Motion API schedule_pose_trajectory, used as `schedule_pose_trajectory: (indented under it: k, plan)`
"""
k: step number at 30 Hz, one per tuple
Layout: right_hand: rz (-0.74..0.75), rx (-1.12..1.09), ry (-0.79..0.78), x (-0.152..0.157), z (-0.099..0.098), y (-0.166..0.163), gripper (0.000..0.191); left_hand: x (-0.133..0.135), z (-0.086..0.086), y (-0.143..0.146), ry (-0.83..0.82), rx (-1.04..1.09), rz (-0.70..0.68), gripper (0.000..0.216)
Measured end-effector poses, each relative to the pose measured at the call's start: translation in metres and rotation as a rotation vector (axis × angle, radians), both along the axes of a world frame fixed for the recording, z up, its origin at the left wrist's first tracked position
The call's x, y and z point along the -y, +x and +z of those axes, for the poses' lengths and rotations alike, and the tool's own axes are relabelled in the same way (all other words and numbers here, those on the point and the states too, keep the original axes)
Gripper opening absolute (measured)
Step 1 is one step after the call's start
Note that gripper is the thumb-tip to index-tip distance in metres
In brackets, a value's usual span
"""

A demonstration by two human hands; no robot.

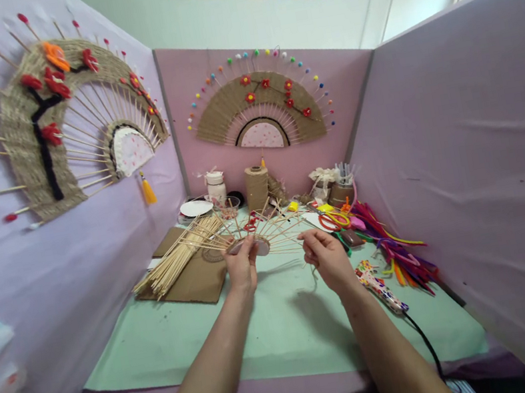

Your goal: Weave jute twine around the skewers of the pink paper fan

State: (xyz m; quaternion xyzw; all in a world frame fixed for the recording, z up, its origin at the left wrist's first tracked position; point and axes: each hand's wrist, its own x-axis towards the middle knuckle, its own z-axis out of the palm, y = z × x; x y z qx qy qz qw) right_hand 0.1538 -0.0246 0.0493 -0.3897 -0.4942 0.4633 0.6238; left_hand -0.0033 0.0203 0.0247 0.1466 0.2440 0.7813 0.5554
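My left hand is closed around the half-round base of a fan frame, thumb on its face. Thin wooden sticks fan out from this base to the left, upward and to the right. My right hand is pinched at the tips of the right-hand sticks. A thin piece of twine hangs below its fingers; the exact grip is hidden by the fingers. Behind the frame lies a small red flower-like piece.
Left, a bundle of sticks lies on cardboard. Right are a glue gun with a black cord, pipe cleaners and scissors. A twine spool and white bottle stand behind. Finished fans hang on the partitions.
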Motion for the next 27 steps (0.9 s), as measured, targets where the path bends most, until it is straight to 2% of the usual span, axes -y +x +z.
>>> schedule_pose_trajectory:
  k: [4, 8, 11, 13, 15, 17, 20, 24, 27]
  plan:
    - [-0.154, 0.126, 0.168, 0.003, 0.032, 0.005, 0.029, 0.002, 0.001, 0.003, -0.001, -0.093, 0.006, 0.055]
    - [-0.377, 0.382, 0.328, -0.001, 0.060, 0.004, 0.030, 0.007, 0.004, 0.005, 0.018, -0.166, -0.012, 0.059]
    - [-0.554, 0.574, 0.352, -0.008, 0.070, 0.009, 0.030, 0.008, 0.004, 0.006, 0.031, -0.205, -0.023, 0.060]
    - [-0.641, 0.655, 0.326, -0.011, 0.070, 0.013, 0.029, 0.007, 0.003, 0.005, 0.027, -0.203, -0.016, 0.060]
    - [-0.669, 0.667, 0.303, -0.010, 0.063, 0.015, 0.029, 0.005, 0.002, 0.004, 0.013, -0.166, 0.003, 0.057]
    - [-0.635, 0.615, 0.286, -0.007, 0.050, 0.015, 0.028, 0.003, 0.001, 0.002, 0.015, -0.110, 0.012, 0.048]
    - [-0.485, 0.512, 0.201, -0.005, 0.021, 0.011, 0.026, -0.001, 0.000, -0.002, 0.057, -0.024, -0.010, 0.028]
    - [-0.244, 0.509, -0.054, -0.014, -0.018, 0.008, 0.022, -0.006, -0.001, -0.008, 0.035, 0.124, -0.045, 0.013]
    - [-0.186, 0.565, -0.133, -0.021, -0.035, 0.009, 0.019, -0.007, -0.002, -0.009, -0.009, 0.234, -0.086, 0.010]
